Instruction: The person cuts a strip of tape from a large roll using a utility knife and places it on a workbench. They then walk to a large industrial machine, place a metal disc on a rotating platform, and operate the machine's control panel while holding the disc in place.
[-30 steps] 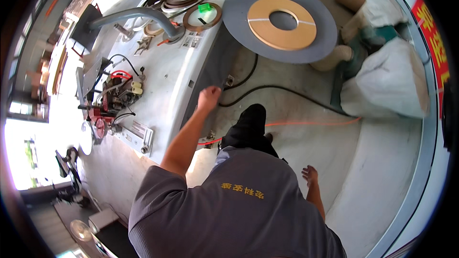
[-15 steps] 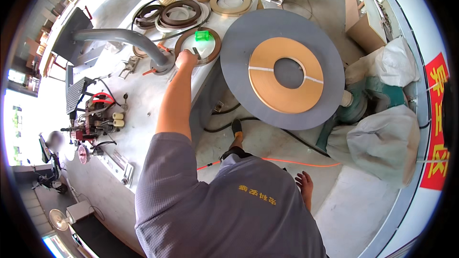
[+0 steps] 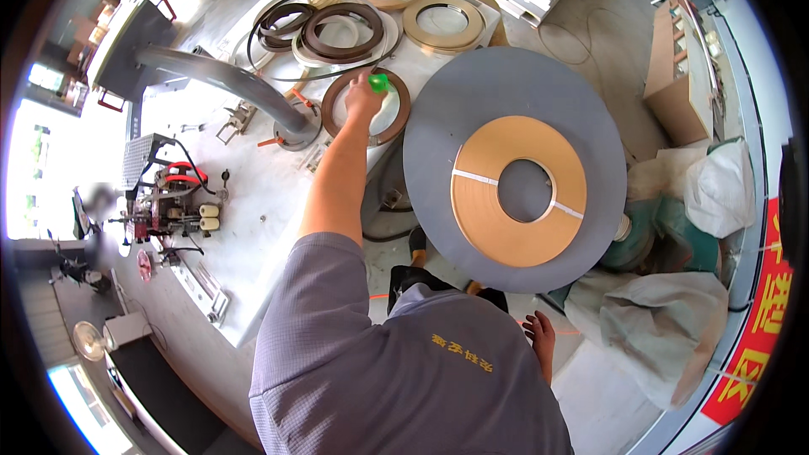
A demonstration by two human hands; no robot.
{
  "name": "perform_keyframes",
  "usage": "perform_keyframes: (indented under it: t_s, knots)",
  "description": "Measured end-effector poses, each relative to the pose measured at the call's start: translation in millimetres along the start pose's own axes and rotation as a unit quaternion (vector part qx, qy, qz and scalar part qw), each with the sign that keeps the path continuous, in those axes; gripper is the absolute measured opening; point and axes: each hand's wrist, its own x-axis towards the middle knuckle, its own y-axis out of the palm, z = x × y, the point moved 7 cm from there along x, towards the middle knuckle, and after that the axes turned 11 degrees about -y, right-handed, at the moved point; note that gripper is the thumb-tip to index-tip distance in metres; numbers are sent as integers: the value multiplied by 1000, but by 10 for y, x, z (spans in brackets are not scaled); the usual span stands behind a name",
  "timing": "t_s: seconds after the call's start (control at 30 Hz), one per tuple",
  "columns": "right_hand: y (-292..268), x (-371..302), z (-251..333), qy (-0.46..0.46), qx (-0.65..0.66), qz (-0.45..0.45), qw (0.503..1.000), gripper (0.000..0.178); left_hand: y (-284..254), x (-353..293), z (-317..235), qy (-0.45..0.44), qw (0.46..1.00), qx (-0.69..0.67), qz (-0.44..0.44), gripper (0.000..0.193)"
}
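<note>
Left hand (image 3: 364,98) closed around a small green object (image 3: 378,82), mostly hidden, over a brown tape coil (image 3: 367,107) near the worktop (image 3: 253,202) edge; right hand (image 3: 540,335) hangs spread, empty.

The person wore a grey-blue short-sleeved shirt of fine checked weave (image 3: 396,379), with a small line of yellow embroidered characters across its middle. The sleeve ended well back from the left hand (image 3: 364,98), leaving the forearm bare. The right hand (image 3: 540,335) was bare too, without glove, watch or ring.
</note>
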Motion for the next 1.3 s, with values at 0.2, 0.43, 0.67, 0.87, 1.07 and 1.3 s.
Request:
perform_keyframes:
  t_s: [0.2, 0.43, 0.67, 0.87, 1.07, 1.3]
  knots:
    - [-435, 578, 269, -28, -29, 47, 998, 44, -353, 157, 571, -108, 992, 47, -44, 59]
    - [-986, 953, 337, -57, -23, -6, 998, 41, -633, -413, 157, -116, 989, 77, -48, 38]
    - [-687, 991, 281, -62, 8, 30, 998, 41, -168, -465, 428, -190, 969, 157, 20, 34]
    - [-395, 1044, 537, -118, -9, 65, 991, 39, -290, -402, 370, -99, 988, 25, -117, 33]
    - [199, 1040, 1514, -185, 20, 110, 976, 39, 229, -2070, -1026, 256, 916, -266, 155, 22]
    - [834, 1032, 2121, -172, 231, 278, 917, 47, 876, -3949, -1729, 247, 792, -295, 474, 17]
